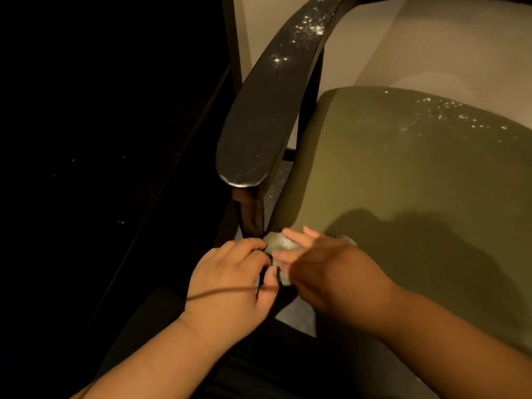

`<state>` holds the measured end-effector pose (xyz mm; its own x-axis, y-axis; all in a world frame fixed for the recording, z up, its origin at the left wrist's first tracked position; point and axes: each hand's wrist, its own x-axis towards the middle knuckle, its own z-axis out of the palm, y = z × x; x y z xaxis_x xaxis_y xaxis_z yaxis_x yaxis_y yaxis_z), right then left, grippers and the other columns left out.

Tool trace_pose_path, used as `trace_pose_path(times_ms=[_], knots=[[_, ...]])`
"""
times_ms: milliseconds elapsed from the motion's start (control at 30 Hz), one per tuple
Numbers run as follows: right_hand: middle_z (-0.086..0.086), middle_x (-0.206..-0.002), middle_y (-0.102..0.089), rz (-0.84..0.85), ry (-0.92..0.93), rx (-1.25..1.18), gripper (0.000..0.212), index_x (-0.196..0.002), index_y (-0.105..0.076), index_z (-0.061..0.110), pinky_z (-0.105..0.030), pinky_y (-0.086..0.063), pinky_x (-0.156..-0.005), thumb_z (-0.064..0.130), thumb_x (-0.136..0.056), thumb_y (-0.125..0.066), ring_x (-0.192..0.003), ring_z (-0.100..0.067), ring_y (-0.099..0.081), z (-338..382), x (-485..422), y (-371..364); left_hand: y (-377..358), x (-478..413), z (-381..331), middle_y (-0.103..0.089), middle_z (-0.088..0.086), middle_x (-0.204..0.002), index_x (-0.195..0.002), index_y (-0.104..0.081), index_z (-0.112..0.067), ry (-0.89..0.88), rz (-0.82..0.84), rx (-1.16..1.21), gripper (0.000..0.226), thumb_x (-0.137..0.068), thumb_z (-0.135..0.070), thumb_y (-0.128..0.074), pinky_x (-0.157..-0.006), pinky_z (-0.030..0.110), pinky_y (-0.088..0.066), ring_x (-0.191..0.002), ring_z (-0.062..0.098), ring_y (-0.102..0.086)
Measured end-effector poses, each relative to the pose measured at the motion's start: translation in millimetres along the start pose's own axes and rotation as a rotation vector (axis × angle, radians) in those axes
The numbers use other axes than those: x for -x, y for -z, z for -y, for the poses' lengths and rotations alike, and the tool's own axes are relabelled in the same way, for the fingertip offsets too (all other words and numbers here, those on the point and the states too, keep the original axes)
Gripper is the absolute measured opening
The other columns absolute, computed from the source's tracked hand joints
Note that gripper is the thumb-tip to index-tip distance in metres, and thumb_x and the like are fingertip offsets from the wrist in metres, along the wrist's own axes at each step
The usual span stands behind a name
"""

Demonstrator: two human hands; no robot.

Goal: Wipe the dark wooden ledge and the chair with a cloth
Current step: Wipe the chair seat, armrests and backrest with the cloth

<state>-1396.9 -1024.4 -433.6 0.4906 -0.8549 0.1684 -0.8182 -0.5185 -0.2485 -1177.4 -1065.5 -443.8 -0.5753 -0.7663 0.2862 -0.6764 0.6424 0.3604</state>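
Chair armrest (pixel 267 110) stretches away rightward; left hand (pixel 230 283) pinches dark cloth (pixel 280 298).

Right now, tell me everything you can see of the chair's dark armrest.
The armrest is a long, flat, dark piece, wood by its look, with a rounded near end. It slants from the picture's top down beside the olive seat. Pale specks dot its top, thickest toward the far end. A curved post carries its near end. The left hand and right hand do not touch it.

The head view (only one) looks steeply down, close over the chair (pixel 403 174) corner.
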Motion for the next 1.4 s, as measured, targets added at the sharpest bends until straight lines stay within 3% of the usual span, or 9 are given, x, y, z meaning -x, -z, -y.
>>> trace_pose_path(times_ms=[100, 200, 333, 433, 533, 800, 967, 1100, 1400], knots=[[0.001, -0.126, -0.073, -0.032, 0.022, -0.006, 0.025, -0.112, -0.079, 0.017, -0.050, -0.048, -0.112, 0.018, -0.087, -0.075, -0.138, -0.027, -0.055, -13, 15, 14, 0, -7, -5, -0.071, 0.000, -0.115, -0.092, -0.074, -0.016, -0.078, -0.024, 0.107, 0.017, -0.091, -0.028, -0.062, -0.084, 0.040, -0.057, -0.105, 0.020, -0.068], [-0.006, -0.143, -0.063, 0.026, -0.336, 0.099, 0.031, -0.126, -0.073, 0.013, -0.033, -0.020, -0.122, 0.017, -0.095, -0.068, -0.146, -0.028, -0.045, -57, -16, 31, -1, -20, -18, -0.067, 0.001, -0.123, -0.105, -0.074, -0.013, -0.145, 0.000, 0.208, 0.020, -0.090, -0.023, -0.067, -0.097, 0.037, -0.054, -0.118, 0.020, -0.063], [-0.010, -0.150, -0.056, -0.110, -0.672, -0.054, 0.036, -0.119, -0.078, 0.016, -0.040, -0.007, -0.124, 0.032, -0.094, -0.058, -0.151, -0.038, -0.033, -95, -28, 34, -13, -55, -46, -0.051, 0.001, -0.149, -0.135, -0.060, -0.018, 0.000, 0.125, 0.198, 0.051, -0.090, -0.041, -0.058, -0.110, 0.042, -0.050, -0.145, 0.022, -0.044], [-0.007, -0.150, -0.057, -0.091, -0.512, -0.082, 0.046, -0.132, -0.070, 0.014, -0.048, -0.020, -0.124, 0.037, -0.094, -0.056, -0.149, -0.034, -0.039, -62, -2, 30, -25, -84, -64, -0.023, -0.004, -0.169, -0.162, -0.031, -0.023, 0.208, 0.218, 0.256, 0.071, -0.096, -0.035, -0.055, -0.122, 0.036, -0.031, -0.158, 0.013, -0.011], [-0.001, -0.150, -0.057, 0.017, -0.441, -0.124, 0.057, -0.138, -0.065, 0.018, -0.045, -0.023, -0.123, 0.048, -0.095, -0.044, -0.149, -0.027, -0.038, -67, 16, 37, -35, -108, -68, -0.015, 0.000, -0.173, -0.166, -0.019, -0.017, 0.327, 0.227, 0.296, 0.074, -0.101, -0.024, -0.052, -0.129, 0.032, -0.014, -0.158, 0.012, -0.007], [-0.002, -0.164, -0.039, -0.171, -0.624, -0.057, 0.042, -0.146, -0.058, 0.020, -0.042, -0.013, -0.129, 0.034, -0.107, -0.050, -0.157, -0.028, -0.021, -165, -27, 53, -58, -161, -68, -0.030, 0.009, -0.167, -0.154, -0.041, -0.020, 0.424, 0.158, 0.162, 0.057, -0.098, -0.030, -0.050, -0.123, 0.044, -0.030, -0.152, 0.029, -0.030], [-0.010, -0.144, -0.062, -0.150, -0.398, -0.121, 0.038, -0.135, -0.066, 0.007, -0.049, -0.024, -0.122, 0.015, -0.098, -0.062, -0.147, -0.035, -0.041, -129, -15, 30, -69, -179, -64, -0.038, 0.013, -0.162, -0.150, -0.044, -0.021, 0.430, 0.102, 0.134, 0.053, -0.097, -0.023, -0.052, -0.108, 0.044, -0.045, -0.137, 0.036, -0.049], [-0.010, -0.148, -0.058, -0.025, -0.345, -0.061, 0.039, -0.139, -0.063, 0.009, -0.046, -0.021, -0.122, 0.013, -0.100, -0.064, -0.147, -0.037, -0.040, -166, -31, 41, -76, -191, -59, -0.028, 0.012, -0.168, -0.158, -0.036, -0.026, 0.468, 0.117, 0.192, 0.059, -0.101, -0.024, -0.050, -0.115, 0.045, -0.040, -0.144, 0.036, -0.043], [-0.009, -0.160, -0.044, -0.140, -0.559, -0.073, 0.039, -0.145, -0.057, 0.012, -0.043, -0.019, -0.125, 0.019, -0.108, -0.050, -0.154, -0.034, -0.027, -217, -63, 57, -91, -224, -78, -0.020, 0.013, -0.170, -0.160, -0.026, -0.029, 0.456, 0.166, -0.046, 0.063, -0.100, -0.042, -0.041, -0.119, 0.053, -0.034, -0.151, 0.036, -0.027]])
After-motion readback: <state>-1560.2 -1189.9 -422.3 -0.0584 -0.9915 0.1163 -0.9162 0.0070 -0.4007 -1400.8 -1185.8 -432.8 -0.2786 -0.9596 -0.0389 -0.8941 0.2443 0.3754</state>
